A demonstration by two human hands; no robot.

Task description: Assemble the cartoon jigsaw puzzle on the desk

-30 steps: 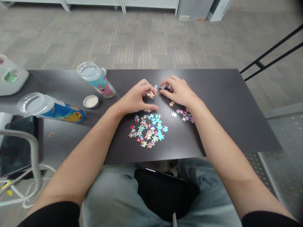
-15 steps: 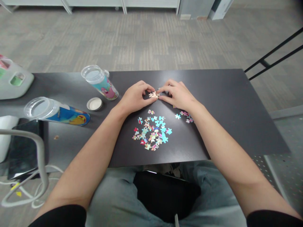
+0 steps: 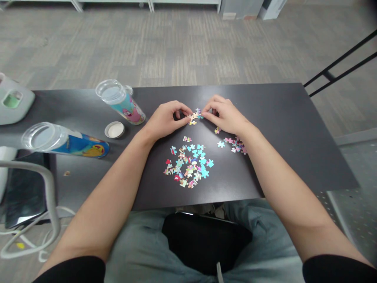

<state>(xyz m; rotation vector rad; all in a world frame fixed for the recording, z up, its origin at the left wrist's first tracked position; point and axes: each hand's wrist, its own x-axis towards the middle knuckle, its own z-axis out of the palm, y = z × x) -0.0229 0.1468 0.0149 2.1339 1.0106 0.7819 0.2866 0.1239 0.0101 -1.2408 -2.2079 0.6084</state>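
A small cluster of joined jigsaw puzzle pieces (image 3: pixel 194 116) lies between my hands near the far edge of the table. My left hand (image 3: pixel 168 118) pinches the cluster's left side between thumb and fingers. On its right side, the thumb and forefinger of my right hand (image 3: pixel 225 114) are closed at a bluish puzzle piece, partly covered by the fingertips. Closer to me spreads a loose pile of puzzle pieces (image 3: pixel 190 165) in blue, red, pink and cream. A second, smaller group of puzzle pieces (image 3: pixel 237 145) lies beside my right forearm, partly hidden by it.
To the left stand a clear-topped tube with a pink figure (image 3: pixel 129 108) and a blue tube (image 3: pixel 79 142), with a round white lid (image 3: pixel 114 129) between them. A dark tablet-like slab (image 3: pixel 26 184) and a white tub (image 3: pixel 16 102) are farther left, near a pale curved bar (image 3: pixel 48 184).
My hands have moved slightly apart, and the cluster between them shows more, now with bluish and purple pieces at its right. The view has shifted a little.
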